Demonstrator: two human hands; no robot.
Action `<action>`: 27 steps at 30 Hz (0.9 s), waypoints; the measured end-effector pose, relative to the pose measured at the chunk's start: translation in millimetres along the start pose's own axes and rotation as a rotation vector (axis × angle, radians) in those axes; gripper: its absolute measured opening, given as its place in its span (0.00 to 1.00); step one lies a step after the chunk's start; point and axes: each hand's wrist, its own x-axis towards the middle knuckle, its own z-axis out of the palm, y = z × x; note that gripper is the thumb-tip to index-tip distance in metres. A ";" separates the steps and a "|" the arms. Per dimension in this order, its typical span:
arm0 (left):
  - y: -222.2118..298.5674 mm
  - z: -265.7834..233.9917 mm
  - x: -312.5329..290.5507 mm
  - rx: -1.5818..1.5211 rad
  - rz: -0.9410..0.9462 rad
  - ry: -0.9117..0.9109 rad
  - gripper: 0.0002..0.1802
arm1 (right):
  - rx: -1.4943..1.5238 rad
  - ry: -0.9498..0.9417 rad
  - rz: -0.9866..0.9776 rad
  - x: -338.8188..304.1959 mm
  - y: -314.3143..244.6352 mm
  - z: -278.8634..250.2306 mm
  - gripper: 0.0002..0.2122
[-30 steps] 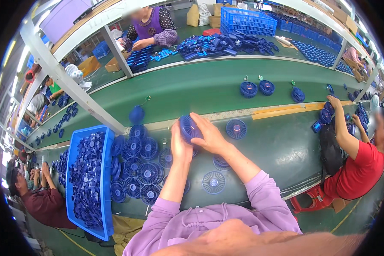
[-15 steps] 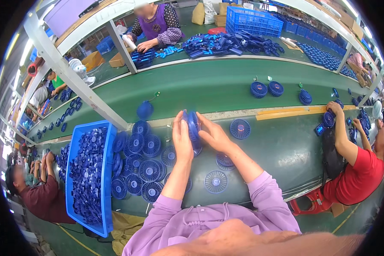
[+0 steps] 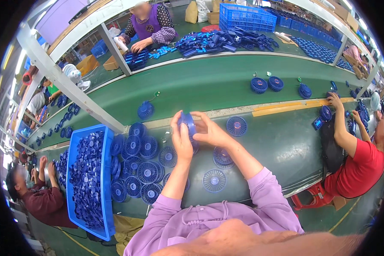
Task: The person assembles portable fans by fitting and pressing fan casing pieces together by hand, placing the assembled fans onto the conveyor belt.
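Between my two hands, above the bench, is a round blue fan housing (image 3: 187, 121), tilted up on its edge. My left hand (image 3: 181, 141) grips its left side, fingers behind and thumb in front. From the other side my right hand (image 3: 212, 131) curls its fingers and thumb about the rim. Part of the housing is hidden by my fingers. Several round blue fan grilles (image 3: 147, 172) are piled left of my left forearm. A grille (image 3: 214, 181) lies flat between my forearms, and another (image 3: 236, 126) rests beyond my right hand.
A blue bin (image 3: 108, 187) of small blue pieces stands left. Beyond the bench runs a green conveyor belt (image 3: 200, 81) carrying fan units (image 3: 259, 85). A metal post (image 3: 79, 96) rises at left. A person in red (image 3: 354, 170) works at right; another in purple sits across.
The housing has turned in my hands and is held slightly higher. My right-hand fingers have shifted from lying along its side to curling round its rim. The whole view has shifted a little.
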 end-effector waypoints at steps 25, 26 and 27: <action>-11.6 8.3 3.2 0.093 0.006 0.016 0.17 | -0.225 0.309 -0.193 5.4 28.6 34.5 0.26; -15.0 5.2 7.4 0.214 0.139 -0.021 0.17 | -0.155 0.344 -0.250 7.1 31.1 36.3 0.26; -18.6 3.4 11.5 0.336 0.272 -0.058 0.17 | -0.086 0.356 -0.236 11.5 34.3 35.9 0.24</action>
